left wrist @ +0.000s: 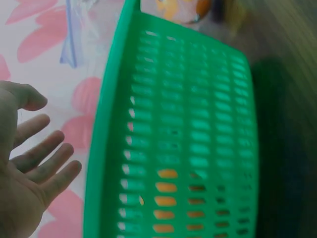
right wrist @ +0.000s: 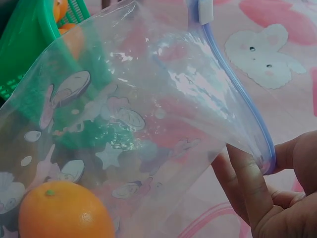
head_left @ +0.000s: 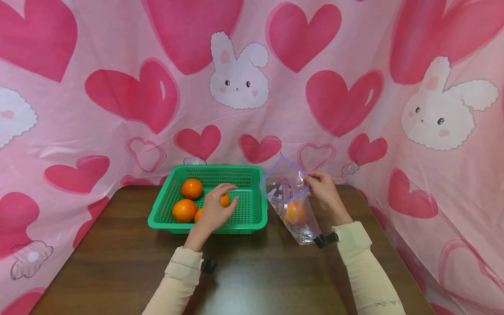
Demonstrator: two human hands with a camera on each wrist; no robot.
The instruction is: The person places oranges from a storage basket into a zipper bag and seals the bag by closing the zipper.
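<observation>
Apparently bagging oranges point(head_left: 184, 211): pinching clear zip bag point(right wrist: 133, 119) right of green basket point(head_left: 240, 228) with right hand point(head_left: 323, 189), one orange point(right wrist: 65, 213) inside; holding left hand point(head_left: 214, 208), spread and empty, above basket. Probably calls for grasping another from basket.

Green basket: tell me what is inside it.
Two orange fruits show plainly, and two more partly, behind the left hand. Their covered parts and anything wholly behind that hand cannot be seen.

On the tabletop point(head_left: 256, 280), the basket point(head_left: 240, 227) with oranges point(head_left: 184, 211) inside stands left of the bag point(head_left: 305, 234) containing another orange point(head_left: 295, 213), a hanging cloth point(head_left: 228, 124) behind.
</observation>
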